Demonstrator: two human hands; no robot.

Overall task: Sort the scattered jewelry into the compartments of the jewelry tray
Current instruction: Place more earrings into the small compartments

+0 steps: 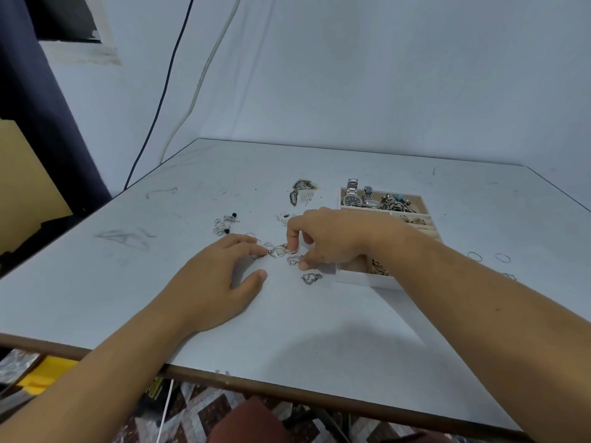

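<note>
A white jewelry tray (pixel 358 278) stands right of centre, partly hidden by my right forearm; its far compartment holds two watches (pixel 355 196) and bracelets. Small silver pieces lie scattered on the table to its left. My right hand (pixel 332 238) reaches over them and pinches a thin hoop earring (pixel 281 251) between fingertips. My left hand (pixel 220 276) rests flat on the table, its fingertips touching the same cluster from the left. A heart-shaped pendant (pixel 311 278) lies just below my right thumb.
Earrings with black beads (pixel 225 223) lie further left, and a dark chain pile (pixel 299 191) sits behind. Two thin rings (pixel 487 257) lie right of the tray. Cables hang down the wall behind the table's far left corner.
</note>
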